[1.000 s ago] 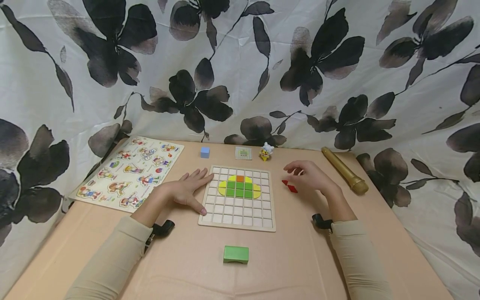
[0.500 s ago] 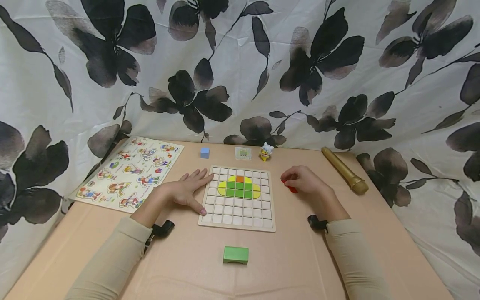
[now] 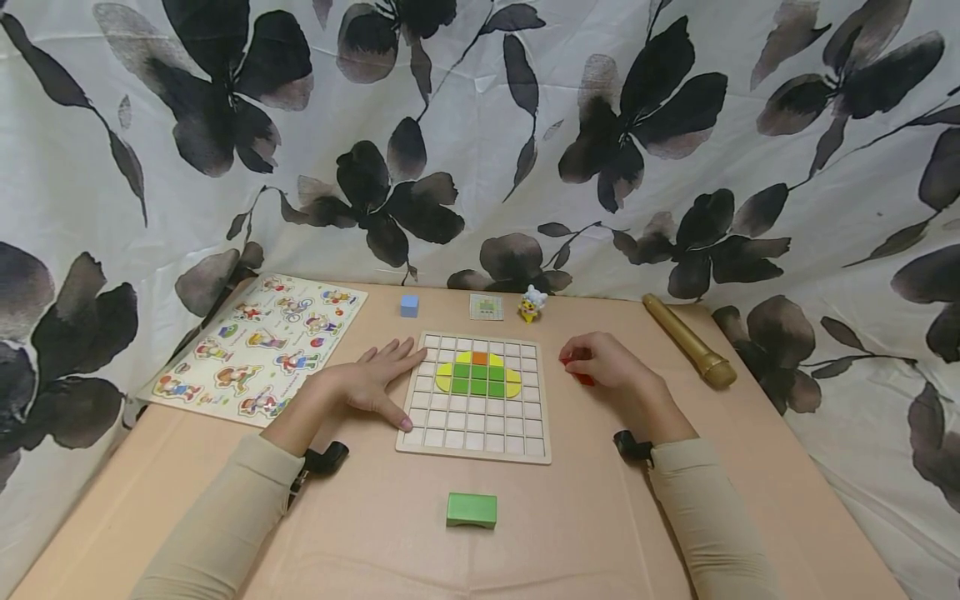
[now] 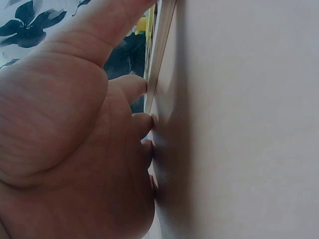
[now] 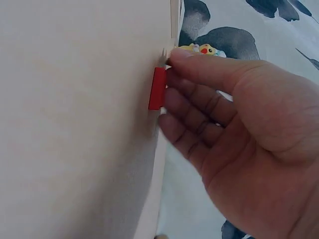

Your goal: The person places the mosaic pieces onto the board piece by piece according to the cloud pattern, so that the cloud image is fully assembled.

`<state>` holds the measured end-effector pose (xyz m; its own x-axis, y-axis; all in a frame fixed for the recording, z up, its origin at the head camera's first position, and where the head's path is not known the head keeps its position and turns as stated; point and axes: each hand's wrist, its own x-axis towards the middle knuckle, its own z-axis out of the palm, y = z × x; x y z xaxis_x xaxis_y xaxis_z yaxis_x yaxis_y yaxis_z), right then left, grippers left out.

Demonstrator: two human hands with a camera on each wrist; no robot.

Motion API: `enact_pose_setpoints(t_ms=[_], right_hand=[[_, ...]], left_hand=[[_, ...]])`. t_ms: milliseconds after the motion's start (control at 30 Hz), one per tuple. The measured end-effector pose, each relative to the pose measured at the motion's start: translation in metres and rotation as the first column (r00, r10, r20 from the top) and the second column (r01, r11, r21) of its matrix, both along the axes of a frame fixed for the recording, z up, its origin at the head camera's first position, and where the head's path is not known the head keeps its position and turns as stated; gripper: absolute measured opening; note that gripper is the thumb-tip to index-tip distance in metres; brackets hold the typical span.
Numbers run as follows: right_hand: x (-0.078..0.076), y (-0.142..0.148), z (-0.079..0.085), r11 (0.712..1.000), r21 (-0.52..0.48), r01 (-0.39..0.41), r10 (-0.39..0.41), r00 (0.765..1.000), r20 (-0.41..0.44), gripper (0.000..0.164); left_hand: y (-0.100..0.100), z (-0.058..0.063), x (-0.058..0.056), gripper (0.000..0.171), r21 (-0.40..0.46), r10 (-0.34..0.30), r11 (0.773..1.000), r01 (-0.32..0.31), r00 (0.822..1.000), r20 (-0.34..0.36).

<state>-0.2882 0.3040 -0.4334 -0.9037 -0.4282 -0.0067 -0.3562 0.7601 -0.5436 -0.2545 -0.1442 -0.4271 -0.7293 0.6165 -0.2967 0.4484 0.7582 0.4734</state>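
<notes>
My left hand (image 3: 371,379) lies with spread fingers on the left edge of a white gridded wooden board (image 3: 472,433); the left wrist view shows the fingertips (image 4: 134,87) against the board's side. Green tiles (image 3: 478,379), yellow rounded tiles and one orange tile (image 3: 480,357) fill part of the grid's upper middle. To the right of the board, my right hand (image 3: 611,362) reaches down with curled fingers and pinches a small red tile (image 3: 564,361), mostly hidden by the fingertips. Another red tile (image 5: 157,88) lies on the table right under those fingers.
A green block (image 3: 472,509) sits in front of the board. Behind it stand a blue cube (image 3: 409,306), a small pattern card (image 3: 487,307) and a yellow-white toy figure (image 3: 531,304). A sticker sheet (image 3: 255,346) lies left; a gold tube (image 3: 688,340) lies right.
My right hand has come down onto the red tiles, closed its fingers there and shifted slightly left with one tile. My left hand has stayed at the board's edge.
</notes>
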Motion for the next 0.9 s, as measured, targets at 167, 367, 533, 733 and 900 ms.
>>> enact_pose_setpoints(t_ms=[167,367,533,733,900], right_hand=[[0.002,-0.006,0.004,0.997,-0.08,0.014,-0.015,1.0,-0.014,0.017],[0.006,-0.025,0.015,0.985,-0.168,-0.049,0.038,0.997,-0.068,0.015],[0.008,-0.051,0.024,0.973,-0.211,-0.092,0.077,0.994,-0.077,0.013],[0.008,-0.088,0.027,0.949,-0.255,-0.184,0.179,0.983,-0.043,0.016],[0.007,-0.121,0.025,0.92,-0.235,-0.315,0.318,0.948,-0.026,0.015]], left_hand=[[0.0,-0.001,0.0,0.128,0.0,-0.003,1.0,0.003,1.0,0.0],[-0.001,-0.002,0.0,0.129,0.003,0.0,1.0,0.0,1.0,-0.003],[-0.001,-0.002,-0.001,0.129,0.002,-0.004,1.0,0.004,1.0,-0.006],[-0.002,-0.003,-0.002,0.129,0.0,-0.01,1.0,0.01,1.0,-0.012],[-0.002,-0.003,-0.001,0.129,0.002,-0.009,1.0,0.009,1.0,-0.01]])
